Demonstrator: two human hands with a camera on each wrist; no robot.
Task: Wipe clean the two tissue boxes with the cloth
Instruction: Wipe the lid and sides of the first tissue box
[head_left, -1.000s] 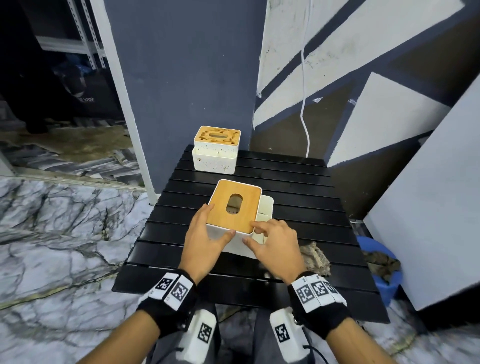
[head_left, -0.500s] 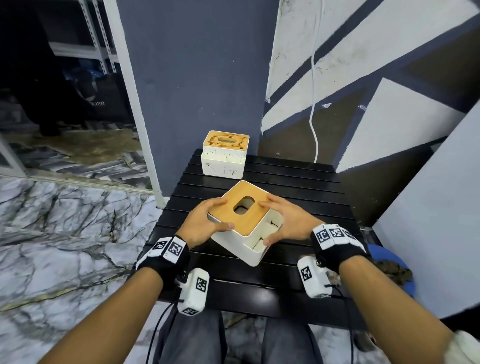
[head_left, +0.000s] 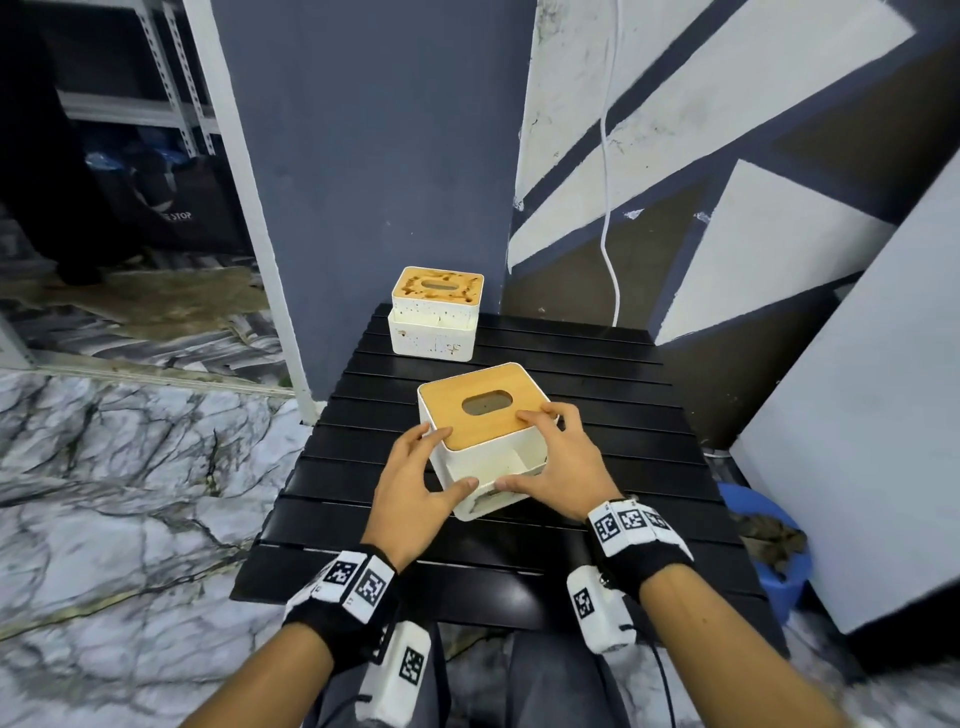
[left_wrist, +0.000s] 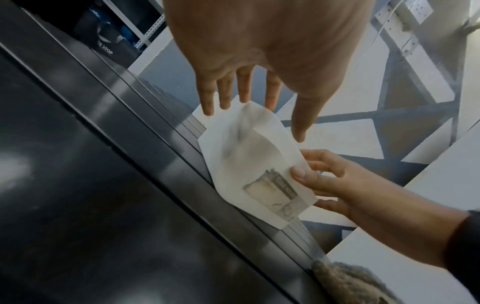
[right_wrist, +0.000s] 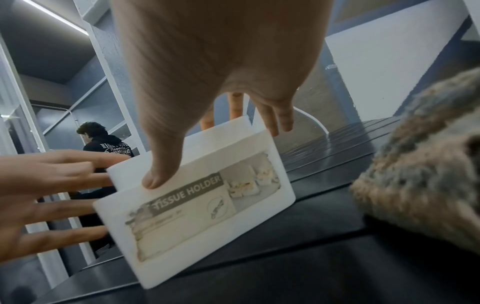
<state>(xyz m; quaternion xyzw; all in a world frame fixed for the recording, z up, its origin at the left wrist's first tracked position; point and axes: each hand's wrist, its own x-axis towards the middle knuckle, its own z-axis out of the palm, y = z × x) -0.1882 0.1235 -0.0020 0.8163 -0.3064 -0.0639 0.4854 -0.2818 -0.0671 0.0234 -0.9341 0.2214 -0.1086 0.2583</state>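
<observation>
The near tissue box (head_left: 483, 415), white with a clean wooden lid, is tipped up on the black slatted table (head_left: 597, 415). Its labelled underside (right_wrist: 207, 195) faces me. My right hand (head_left: 545, 462) grips it, thumb on the underside and fingers on the lid. My left hand (head_left: 421, 478) lies against its left corner with straight fingers (left_wrist: 244, 88). The second tissue box (head_left: 436, 319), stained on lid and walls, stands at the table's far left. A brown-grey cloth (right_wrist: 420, 168) lies on the table beside my right wrist, hidden in the head view.
A blue bucket (head_left: 774, 566) with a rag stands on the floor to the right. Above it leans a large white board (head_left: 857, 415). A white cable (head_left: 608, 208) hangs down the wall behind the table. Another person (right_wrist: 106, 142) sits far off.
Both hands have turned the near box, so its open compartment side and underside now face me. My right hand shifted from the box's right side to its near face.
</observation>
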